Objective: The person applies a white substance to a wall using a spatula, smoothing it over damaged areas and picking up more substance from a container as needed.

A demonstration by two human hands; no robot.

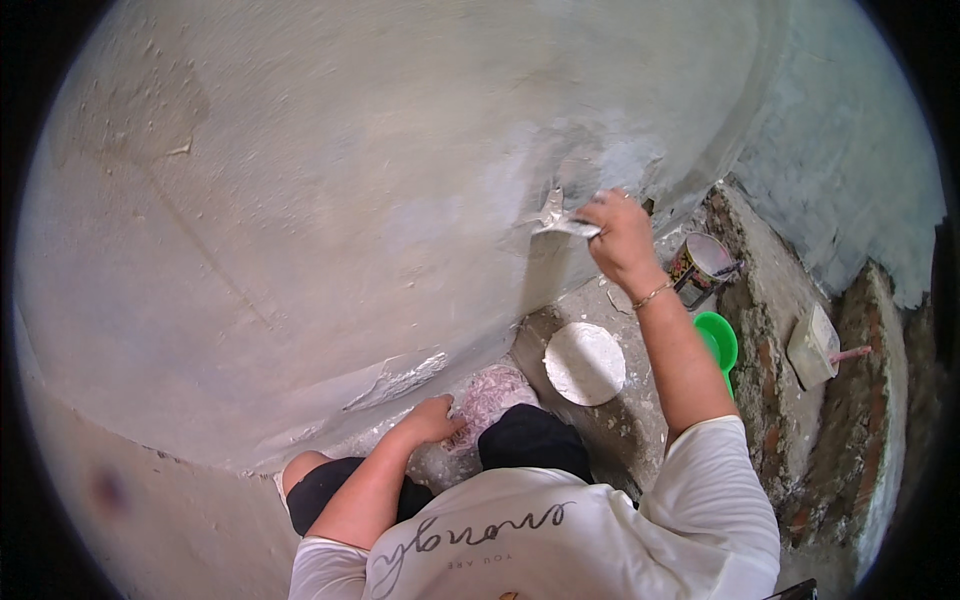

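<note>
I have the right hand (622, 240) grasping a scraper (570, 227) at the wall (350, 200), near its lower-right edge; from here I can't tell if the left hand (432, 420), by the pinkish bundle (495, 400), holds anything.

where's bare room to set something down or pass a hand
Setting down: the step on the near side of the white box looks bare. Passing: before the wall, left of the scraper. Crowded: beside the right forearm, with bucket, green dipper, patterned can.
</note>
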